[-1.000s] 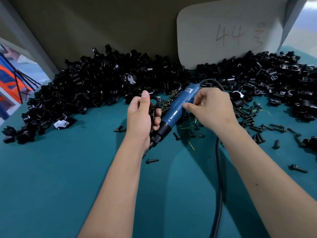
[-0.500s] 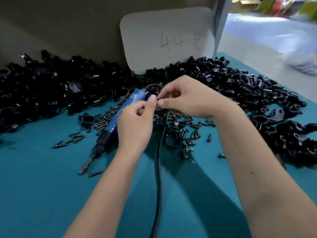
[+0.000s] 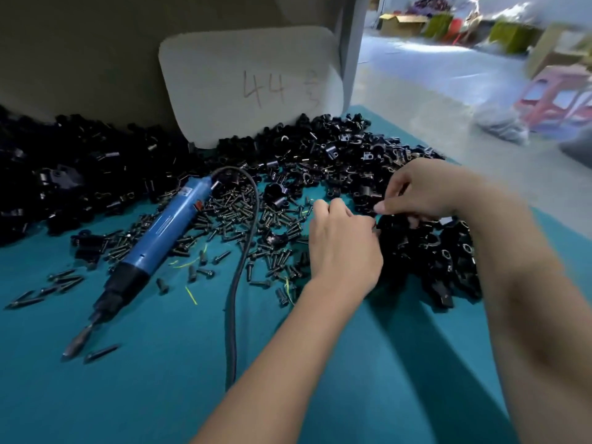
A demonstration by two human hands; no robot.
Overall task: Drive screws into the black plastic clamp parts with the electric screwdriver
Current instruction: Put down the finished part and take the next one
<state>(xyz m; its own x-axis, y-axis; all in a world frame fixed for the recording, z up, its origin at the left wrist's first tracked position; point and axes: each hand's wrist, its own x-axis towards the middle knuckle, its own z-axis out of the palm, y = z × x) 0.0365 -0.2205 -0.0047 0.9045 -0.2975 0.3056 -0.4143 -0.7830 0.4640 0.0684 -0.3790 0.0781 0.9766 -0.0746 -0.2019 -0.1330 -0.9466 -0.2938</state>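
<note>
The blue electric screwdriver (image 3: 169, 232) lies on the teal table (image 3: 134, 373) at the left, bit toward me, with no hand on it. Its black cable (image 3: 235, 299) loops back toward me. Loose screws (image 3: 237, 216) are scattered around it. My left hand (image 3: 342, 248) hovers with curled fingers at the left edge of a heap of black clamp parts (image 3: 429, 254); its fingertips are hidden. My right hand (image 3: 426, 190) reaches down into the same heap, its fingers pinching a clamp part there.
More black clamp parts (image 3: 80, 177) are heaped along the back under a white card marked 44 (image 3: 253, 88). Single bits and screws (image 3: 48, 290) lie at the left. The table's right edge (image 3: 480, 174) borders a blurred workshop floor.
The screwdriver has been let go and now lies on the table. Both hands have moved right to the heap of clamp parts, and the view has swung right.
</note>
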